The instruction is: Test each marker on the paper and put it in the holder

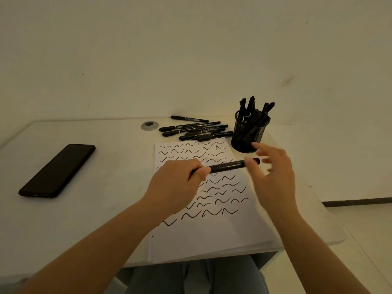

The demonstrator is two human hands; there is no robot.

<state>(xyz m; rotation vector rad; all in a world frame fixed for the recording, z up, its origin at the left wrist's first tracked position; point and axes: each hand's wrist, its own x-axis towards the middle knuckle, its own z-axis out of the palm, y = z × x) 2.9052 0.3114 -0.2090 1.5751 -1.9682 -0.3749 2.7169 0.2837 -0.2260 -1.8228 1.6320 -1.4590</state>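
Observation:
My left hand [179,183] grips a black marker [228,166] by its left end and holds it level above the white paper [212,232], which is covered with black squiggles. My right hand [273,172] is blurred, its fingers spread loosely at the marker's right end; whether they pinch the cap I cannot tell. Behind the right hand stands a black mesh holder [249,132] with several markers upright in it. Several more black markers [195,129] lie in a loose pile on the table beyond the paper.
A black phone [57,170] lies on the white table [95,219] at the left. A round grey cable grommet [149,125] sits near the back edge by the wall. The table's right edge is close to the holder, with floor beyond.

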